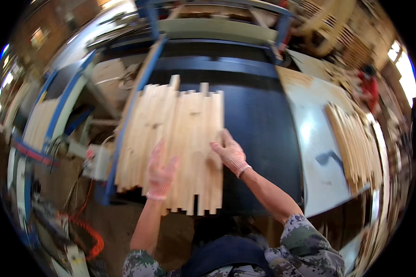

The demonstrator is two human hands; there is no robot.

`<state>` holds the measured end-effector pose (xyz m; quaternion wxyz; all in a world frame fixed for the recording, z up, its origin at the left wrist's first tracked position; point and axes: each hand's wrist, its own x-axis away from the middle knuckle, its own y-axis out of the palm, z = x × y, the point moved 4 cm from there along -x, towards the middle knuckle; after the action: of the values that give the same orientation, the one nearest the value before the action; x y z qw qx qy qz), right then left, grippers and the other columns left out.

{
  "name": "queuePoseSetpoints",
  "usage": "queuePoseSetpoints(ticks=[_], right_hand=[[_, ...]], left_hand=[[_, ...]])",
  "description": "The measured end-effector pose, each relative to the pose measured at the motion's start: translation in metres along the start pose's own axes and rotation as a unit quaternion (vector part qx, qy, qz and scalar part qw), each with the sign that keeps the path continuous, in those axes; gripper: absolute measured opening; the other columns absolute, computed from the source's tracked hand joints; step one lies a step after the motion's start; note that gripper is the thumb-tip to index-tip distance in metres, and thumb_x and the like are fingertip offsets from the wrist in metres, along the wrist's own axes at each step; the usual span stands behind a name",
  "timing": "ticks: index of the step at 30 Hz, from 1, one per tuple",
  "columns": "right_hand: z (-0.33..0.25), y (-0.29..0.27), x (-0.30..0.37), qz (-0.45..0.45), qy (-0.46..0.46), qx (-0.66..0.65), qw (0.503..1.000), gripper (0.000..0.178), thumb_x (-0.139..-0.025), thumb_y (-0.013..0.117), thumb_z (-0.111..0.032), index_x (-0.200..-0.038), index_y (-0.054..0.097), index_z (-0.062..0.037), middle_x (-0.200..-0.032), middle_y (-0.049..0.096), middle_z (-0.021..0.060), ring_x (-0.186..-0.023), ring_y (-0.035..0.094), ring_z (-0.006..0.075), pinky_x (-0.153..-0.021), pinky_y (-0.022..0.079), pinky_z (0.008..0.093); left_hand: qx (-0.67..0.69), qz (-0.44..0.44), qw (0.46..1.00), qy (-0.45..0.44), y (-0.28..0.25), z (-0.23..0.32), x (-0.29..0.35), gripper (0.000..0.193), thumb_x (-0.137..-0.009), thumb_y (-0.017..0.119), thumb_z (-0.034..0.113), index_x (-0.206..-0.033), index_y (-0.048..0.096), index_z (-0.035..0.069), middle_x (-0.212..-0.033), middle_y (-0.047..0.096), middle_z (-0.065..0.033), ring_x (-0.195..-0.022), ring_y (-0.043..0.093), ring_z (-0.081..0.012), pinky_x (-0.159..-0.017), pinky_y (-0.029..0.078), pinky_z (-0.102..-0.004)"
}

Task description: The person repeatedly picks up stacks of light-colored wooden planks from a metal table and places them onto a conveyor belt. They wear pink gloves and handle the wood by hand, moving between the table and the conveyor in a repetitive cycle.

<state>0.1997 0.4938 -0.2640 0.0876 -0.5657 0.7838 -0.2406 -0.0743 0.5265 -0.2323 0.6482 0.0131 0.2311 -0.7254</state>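
Note:
Long pale wooden strips [185, 115] lie side by side on the dark conveyor belt [259, 120], filling its left half, their ends uneven. Over the middle of these strips is my left hand [162, 171], in a light knitted glove, fingers stretched and apart, somewhat blurred. My right hand [229, 151], gloved the same way, is at the right edge of the strips, with its fingers extended and the thumb apart. Whether either palm touches the wood, I cannot tell. Neither hand grips a strip.
A grey metal table [316, 138] on the right bears another stack of wooden strips [351, 143]. Blue machine framing [152, 18] crosses the far end. At left are a control box [96, 161] and a coiled orange hose [94, 242]. A person in red [369, 87] is at far right.

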Motion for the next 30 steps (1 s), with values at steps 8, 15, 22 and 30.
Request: queuePoseSetpoints(ticks=[8,15,22,30], right_hand=[[0.093,-0.042,0.119,-0.236,0.036,-0.465,0.852,0.029,-0.104,0.069,-0.02,-0.127,0.067,-0.0034,-0.102,0.064,0.0008,-0.1,0.062,0.0129,-0.09,0.053,0.0321],[0.286,-0.131,0.366,-0.191,0.133,-0.362,0.903,0.018,-0.097,0.067,-0.023,-0.1,0.069,-0.006,-0.091,0.058,-0.0012,-0.085,0.056,0.0121,-0.072,0.047,0.0323],[0.515,-0.225,0.699,0.295,0.497,-0.178,0.796,0.042,-0.099,0.066,-0.043,-0.112,0.073,-0.0031,-0.095,0.073,0.0103,-0.087,0.069,0.0247,-0.079,0.056,0.0406],[0.644,-0.214,0.893,0.457,0.52,-0.46,0.556,0.024,-0.102,0.066,-0.024,-0.084,0.062,-0.0097,-0.069,0.055,0.0039,-0.056,0.053,0.0164,-0.047,0.041,0.0364]], left_hand=[[0.406,-0.359,0.836,-0.08,0.141,0.107,0.124,0.061,-0.103,0.067,0.047,-0.133,0.07,-0.006,-0.117,0.076,-0.0169,-0.103,0.074,-0.0265,-0.096,0.058,-0.0411],[0.264,-0.724,0.598,-0.221,0.305,0.185,0.288,0.051,-0.098,0.074,0.028,-0.134,0.07,-0.008,-0.12,0.077,-0.0157,-0.106,0.073,-0.0213,-0.093,0.057,-0.0307],[0.107,-0.783,0.563,-0.241,0.45,0.251,0.453,0.048,-0.103,0.07,0.015,-0.145,0.063,-0.007,-0.13,0.075,-0.0153,-0.114,0.072,-0.0209,-0.104,0.056,-0.0337],[0.052,-0.883,0.441,-0.15,0.599,0.328,0.607,0.054,-0.106,0.07,0.022,-0.15,0.058,-0.006,-0.137,0.071,-0.016,-0.124,0.067,-0.0205,-0.109,0.053,-0.0342]])
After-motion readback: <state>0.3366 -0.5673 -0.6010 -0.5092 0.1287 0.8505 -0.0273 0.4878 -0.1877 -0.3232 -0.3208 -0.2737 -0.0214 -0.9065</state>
